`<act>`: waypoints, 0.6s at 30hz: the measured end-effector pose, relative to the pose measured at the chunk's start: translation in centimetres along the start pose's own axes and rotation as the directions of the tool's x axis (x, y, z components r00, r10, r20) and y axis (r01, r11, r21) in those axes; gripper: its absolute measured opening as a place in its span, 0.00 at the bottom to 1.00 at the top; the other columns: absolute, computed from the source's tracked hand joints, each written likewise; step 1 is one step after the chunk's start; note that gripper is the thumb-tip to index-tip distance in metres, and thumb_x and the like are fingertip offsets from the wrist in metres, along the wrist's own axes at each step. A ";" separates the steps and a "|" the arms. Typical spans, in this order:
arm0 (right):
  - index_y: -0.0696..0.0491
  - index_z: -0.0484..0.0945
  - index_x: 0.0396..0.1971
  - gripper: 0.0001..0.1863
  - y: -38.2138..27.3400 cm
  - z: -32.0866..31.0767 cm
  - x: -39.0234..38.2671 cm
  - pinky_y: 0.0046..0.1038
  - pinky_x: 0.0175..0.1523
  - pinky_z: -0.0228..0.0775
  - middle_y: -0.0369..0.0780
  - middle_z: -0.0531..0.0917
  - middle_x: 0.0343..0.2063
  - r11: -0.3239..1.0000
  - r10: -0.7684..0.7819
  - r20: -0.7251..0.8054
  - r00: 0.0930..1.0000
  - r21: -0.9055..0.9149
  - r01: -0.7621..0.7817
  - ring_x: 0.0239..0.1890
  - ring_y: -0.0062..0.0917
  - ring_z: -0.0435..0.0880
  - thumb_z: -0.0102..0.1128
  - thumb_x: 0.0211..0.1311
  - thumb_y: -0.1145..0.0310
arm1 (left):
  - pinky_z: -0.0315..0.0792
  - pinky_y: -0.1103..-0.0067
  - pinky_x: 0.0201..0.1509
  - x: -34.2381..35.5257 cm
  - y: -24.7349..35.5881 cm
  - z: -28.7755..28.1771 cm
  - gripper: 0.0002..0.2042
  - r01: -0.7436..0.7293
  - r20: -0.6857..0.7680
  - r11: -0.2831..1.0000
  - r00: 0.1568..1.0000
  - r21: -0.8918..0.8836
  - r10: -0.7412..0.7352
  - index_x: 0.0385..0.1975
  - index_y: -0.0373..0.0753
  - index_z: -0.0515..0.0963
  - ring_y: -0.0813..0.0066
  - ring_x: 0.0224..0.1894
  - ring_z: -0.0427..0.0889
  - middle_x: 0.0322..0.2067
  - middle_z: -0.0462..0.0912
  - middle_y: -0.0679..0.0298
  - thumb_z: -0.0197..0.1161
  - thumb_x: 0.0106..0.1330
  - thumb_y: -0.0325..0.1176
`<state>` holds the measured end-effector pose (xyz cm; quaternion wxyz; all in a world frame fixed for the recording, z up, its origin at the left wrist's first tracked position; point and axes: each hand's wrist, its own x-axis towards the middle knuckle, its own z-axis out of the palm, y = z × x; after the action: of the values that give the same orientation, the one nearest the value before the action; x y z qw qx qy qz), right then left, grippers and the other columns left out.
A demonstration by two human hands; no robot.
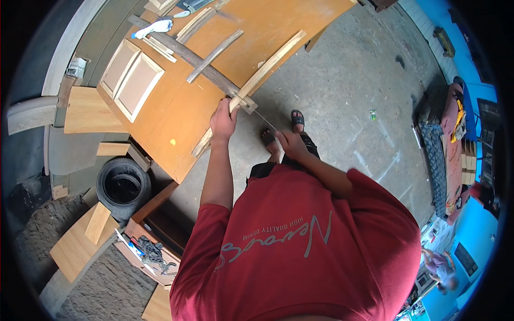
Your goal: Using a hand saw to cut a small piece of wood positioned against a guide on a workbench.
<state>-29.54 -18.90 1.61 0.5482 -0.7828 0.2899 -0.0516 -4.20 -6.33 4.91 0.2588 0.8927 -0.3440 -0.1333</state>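
My left hand [223,119] is closed around a long pale wooden strip [276,58], pressing it down near the edge of an orange-brown tabletop [160,140]. The strip lies across the end of a long dark wooden board [187,55]. Low in front of my body, my right hand [292,144] grips a saw, its handle mostly hidden in the fingers. The thin saw blade [265,120], seen nearly edge-on, reaches up to the board's end beside the strip. A shorter grey-brown wood piece [217,55] rests across the same board.
Two framed panels [132,78], a white bottle-like item [153,29] and more wood strips lie on the tabletop. Stacked tyres [123,187] stand below its left side, near loose boards [80,243]. Concrete floor [348,101] stretches right. Another person [440,267] is far off at lower right.
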 end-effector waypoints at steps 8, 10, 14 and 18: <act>0.61 0.82 0.27 0.32 -3.8 2.3 7.9 0.53 0.46 0.75 0.60 0.84 0.30 0.996 0.001 -0.021 1.000 -0.091 -0.003 0.38 0.61 0.84 0.51 0.81 0.46 | 0.78 0.58 0.51 0.8 1.0 0.0 0.16 0.006 0.021 1.000 1.000 0.023 -0.007 0.52 0.43 0.75 0.47 0.50 0.85 0.48 0.85 0.55 0.65 0.75 0.46; 0.61 0.82 0.27 0.32 -4.2 2.7 9.0 0.53 0.45 0.76 0.60 0.84 0.30 0.998 0.024 -0.043 0.999 -0.063 -0.027 0.37 0.62 0.84 0.51 0.81 0.46 | 0.79 0.59 0.49 0.8 0.9 0.1 0.16 -0.017 -0.021 1.000 1.000 -0.002 0.017 0.52 0.44 0.76 0.47 0.48 0.86 0.47 0.87 0.55 0.67 0.74 0.46; 0.60 0.83 0.28 0.31 -1.3 0.7 2.8 0.52 0.44 0.76 0.59 0.84 0.29 0.999 0.019 0.001 1.000 -0.046 -0.019 0.36 0.61 0.84 0.51 0.81 0.46 | 0.79 0.59 0.49 0.3 0.1 0.2 0.16 -0.005 -0.025 1.000 1.000 0.011 0.005 0.52 0.45 0.76 0.47 0.47 0.86 0.46 0.86 0.55 0.67 0.74 0.46; 0.59 0.84 0.30 0.30 0.5 -1.7 -1.7 0.53 0.45 0.76 0.58 0.85 0.28 0.998 0.059 0.068 0.996 -0.013 -0.058 0.36 0.60 0.84 0.51 0.81 0.47 | 0.79 0.58 0.50 0.2 -0.7 0.5 0.16 -0.020 -0.038 1.000 0.999 0.009 0.021 0.52 0.44 0.75 0.47 0.48 0.86 0.48 0.85 0.55 0.66 0.74 0.45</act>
<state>-31.77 -19.55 2.27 0.5546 -0.7784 0.2940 -0.0070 -3.87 -6.17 4.10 0.2628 0.8926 -0.3488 -0.1121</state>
